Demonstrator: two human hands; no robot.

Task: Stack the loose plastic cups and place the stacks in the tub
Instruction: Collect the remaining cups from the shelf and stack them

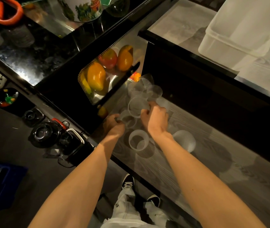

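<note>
Beside the fruit case [108, 76], at its right-hand end, a cluster of clear plastic cups [149, 89] sits loose on the wood-grain table [213, 162]. Both hands work at the near edge of that cluster. The left hand [114, 125] curls its fingers round the side of one cup [128, 120]. The right hand [155, 119] grips the rim of a second cup [137, 106] just beyond it, and the two cups touch or nearly touch. It looks like one is about to be nested in the other, though blur hides whether either already holds more cups.

Nearer the person than the case, an upright cup [138, 140] stands alone, and a tipped cup [184, 140] lies on its side close by.

The tub [239, 35], white and translucent, sits well apart from the case, far off to the right on a higher surface. No stack can be made out in it.

My judgement is that the job is in its early part. Most cups are still single, and all the carrying to the tub remains.
</note>
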